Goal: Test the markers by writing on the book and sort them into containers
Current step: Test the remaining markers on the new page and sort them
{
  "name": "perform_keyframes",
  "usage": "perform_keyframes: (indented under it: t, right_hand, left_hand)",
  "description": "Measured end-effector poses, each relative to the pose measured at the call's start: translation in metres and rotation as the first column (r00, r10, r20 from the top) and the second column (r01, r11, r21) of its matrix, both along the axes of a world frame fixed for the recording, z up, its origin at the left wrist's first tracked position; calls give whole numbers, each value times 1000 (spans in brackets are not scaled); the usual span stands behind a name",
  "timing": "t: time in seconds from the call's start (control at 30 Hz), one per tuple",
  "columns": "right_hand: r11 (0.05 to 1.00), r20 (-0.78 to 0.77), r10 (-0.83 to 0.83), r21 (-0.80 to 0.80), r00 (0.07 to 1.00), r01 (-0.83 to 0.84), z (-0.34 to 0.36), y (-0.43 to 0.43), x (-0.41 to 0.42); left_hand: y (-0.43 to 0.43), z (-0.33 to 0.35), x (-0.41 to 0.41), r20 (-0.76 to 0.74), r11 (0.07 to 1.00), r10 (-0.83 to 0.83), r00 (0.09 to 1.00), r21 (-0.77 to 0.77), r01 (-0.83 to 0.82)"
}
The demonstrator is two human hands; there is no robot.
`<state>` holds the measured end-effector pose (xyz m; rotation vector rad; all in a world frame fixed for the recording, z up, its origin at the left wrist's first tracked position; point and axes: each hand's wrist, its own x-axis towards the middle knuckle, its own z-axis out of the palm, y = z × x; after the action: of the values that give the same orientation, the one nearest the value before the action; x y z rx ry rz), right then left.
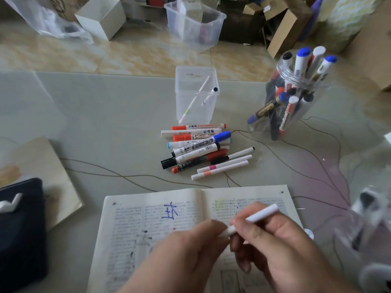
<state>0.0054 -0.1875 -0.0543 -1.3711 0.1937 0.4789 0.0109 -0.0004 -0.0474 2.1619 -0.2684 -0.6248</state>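
Left hand (190,252) and right hand (281,246) meet low in view, wrists cut off by the bottom edge. Both grip a slim white plastic marker (261,214): the right curls round its barrel and the left pinches its lower end, so the tip is hidden between fingers. They cover the lower pages of the open printed book (148,220), which bears a blue written character and ink spots. Bare grey-green tabletop (105,134) lies open left of the heap of loose markers (198,149) just beyond the book. Behind the heap stands a clear square plastic tub (186,92) holding two pens. A round clear plastic jar (296,106) packed with markers stands to its right. A dark blue case (21,229) sits at the left edge, and a blurred shape at the right edge cannot be made out.
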Motion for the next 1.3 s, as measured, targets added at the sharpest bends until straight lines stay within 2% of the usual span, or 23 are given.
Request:
perform_keyframes:
  t: [0.1, 0.2, 0.27, 0.37, 0.47, 0.53, 0.67, 0.83, 1.13, 1.3]
  right_hand:
    - [996, 56, -80, 52, 995, 77, 0, -5, 2]
    - [962, 117, -269, -6, 956, 272, -1, -16, 12]
    - [951, 161, -294, -47, 942, 305, -7, -25, 21]
    - [956, 196, -236, -131, 952, 264, -10, -30, 30]
    - [889, 280, -116, -398, 953, 226, -14, -33, 37]
    - [845, 283, -72, -492, 957, 209, -17, -35, 42]
    - [838, 258, -58, -512, 964, 187, -16, -39, 50]
    - [752, 290, 36, -638, 956, 164, -18, -49, 55]
    - [732, 298, 145, -673, 944, 100, -20, -43, 52]
    - [722, 288, 148, -686, 946, 95, -21, -41, 50]
  left_hand:
    - [0, 1, -3, -42, 998, 58, 997, -22, -59]
    - [4, 5, -7, -83, 992, 120, 989, -21, -122]
    - [7, 3, -8, -55, 985, 172, 984, 34, -170]
    - [6, 0, -9, 7, 985, 93, 996, 142, -93]
    - [3, 0, -10, 96, 985, 20, 995, 170, -36]
    - [-1, 3, -11, 157, 990, -27, 987, 144, 4]
    - [-4, 0, -10, 167, 989, -92, 982, 128, 71]
    - [0, -5, -9, 106, 998, 7, 994, 62, -14]
    - [3, -12, -7, 123, 983, 20, 992, 178, -42]
    - [1, -19, -7, 174, 982, 36, 984, 179, -67]
